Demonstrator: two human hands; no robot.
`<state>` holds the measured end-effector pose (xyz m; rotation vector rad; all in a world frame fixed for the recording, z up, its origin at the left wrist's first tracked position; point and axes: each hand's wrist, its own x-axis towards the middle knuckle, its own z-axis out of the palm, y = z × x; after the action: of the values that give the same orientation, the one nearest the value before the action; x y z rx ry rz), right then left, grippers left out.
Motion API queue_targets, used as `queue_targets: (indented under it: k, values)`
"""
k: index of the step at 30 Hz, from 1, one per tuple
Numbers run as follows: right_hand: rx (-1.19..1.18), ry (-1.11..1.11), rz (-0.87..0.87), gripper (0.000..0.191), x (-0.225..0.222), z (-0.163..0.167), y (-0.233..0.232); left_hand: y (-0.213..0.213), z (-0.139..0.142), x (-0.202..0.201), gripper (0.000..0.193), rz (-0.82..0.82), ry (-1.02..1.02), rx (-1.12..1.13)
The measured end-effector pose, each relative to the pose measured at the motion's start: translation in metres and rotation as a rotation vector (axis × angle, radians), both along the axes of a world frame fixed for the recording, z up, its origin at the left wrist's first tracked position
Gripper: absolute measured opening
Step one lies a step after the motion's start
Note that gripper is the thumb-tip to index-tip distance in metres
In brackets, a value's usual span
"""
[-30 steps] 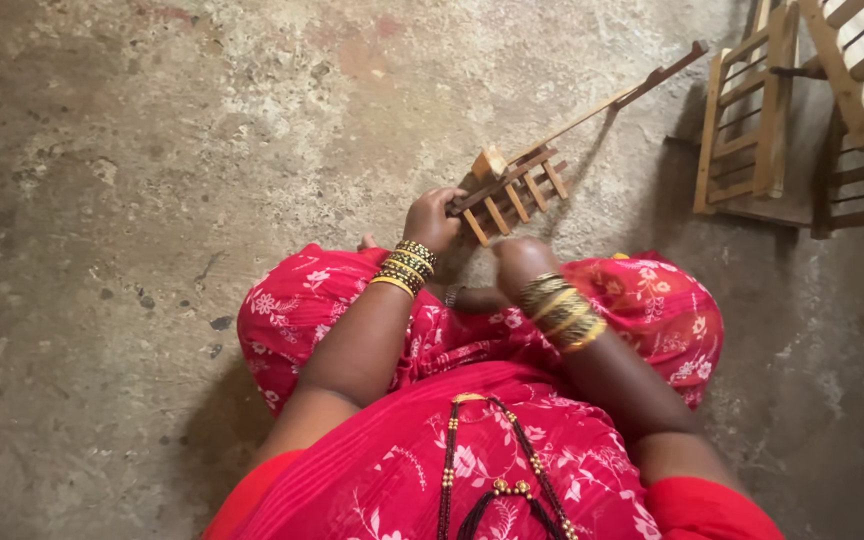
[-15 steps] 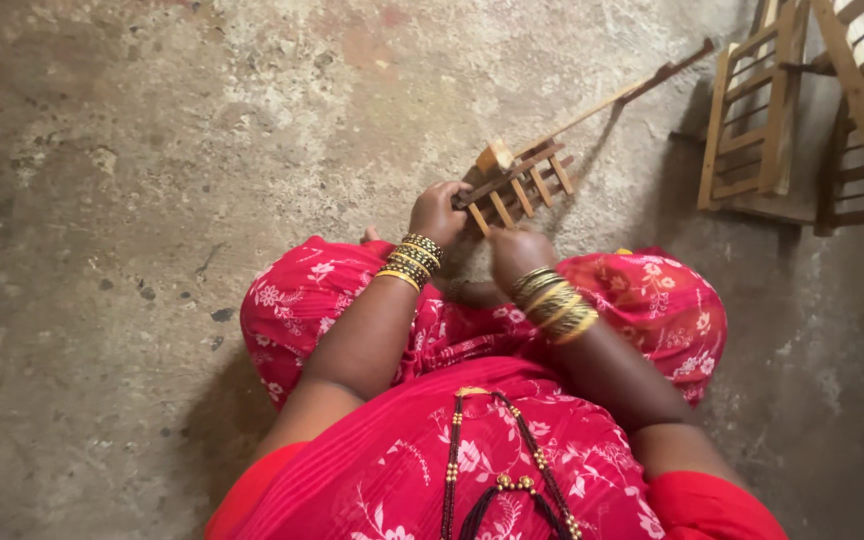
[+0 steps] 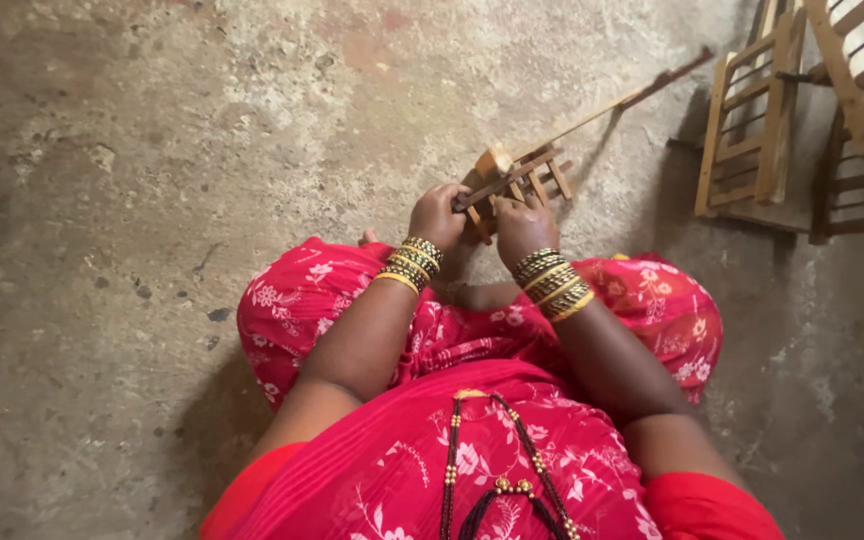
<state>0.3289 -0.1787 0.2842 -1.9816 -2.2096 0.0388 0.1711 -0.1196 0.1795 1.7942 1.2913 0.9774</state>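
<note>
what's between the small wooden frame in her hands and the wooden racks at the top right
In the head view, only bare concrete floor lies between the small wooden frame and the wooden racks; the frame's long stick reaches partway across.

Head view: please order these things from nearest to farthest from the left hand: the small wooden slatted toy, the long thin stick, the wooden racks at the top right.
From the left hand:
1. Small wooden slatted toy: held in both hands, just right of this hand.
2. Long thin stick: runs from the toy up toward the right.
3. Wooden racks: on the floor at the top right corner, farthest.
</note>
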Motion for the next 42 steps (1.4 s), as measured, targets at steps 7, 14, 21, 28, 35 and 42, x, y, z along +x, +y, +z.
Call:
queue_targets:
  k: [7,14,21,28,35,42]
  values:
    - [-0.452,-0.067,-0.225,0.039,0.047,0.019,-0.002,0.003,-0.004,0.002,0.038,0.002,0.002,0.047]
    - [0.105,0.149,-0.047,0.026,0.042,-0.001,0.02,-0.002,0.002,0.002,0.039,-0.016,0.019,0.038]
    - [-0.571,-0.006,-0.227,0.03,0.08,0.006,0.005,-0.001,0.002,0.005,0.038,0.01,0.031,0.046]
    - [-0.156,0.256,-0.208,0.028,0.087,0.025,0.027,0.0,0.002,0.004,0.039,-0.018,-0.02,0.041]
    - [-0.005,0.197,-0.191,0.022,0.068,0.001,0.038,-0.002,0.0,0.006,0.038,-0.021,0.026,0.015]
    - [-0.412,0.022,-0.124,0.037,0.132,-0.023,-0.007,0.006,-0.013,0.009,0.035,0.043,-0.068,-0.019]
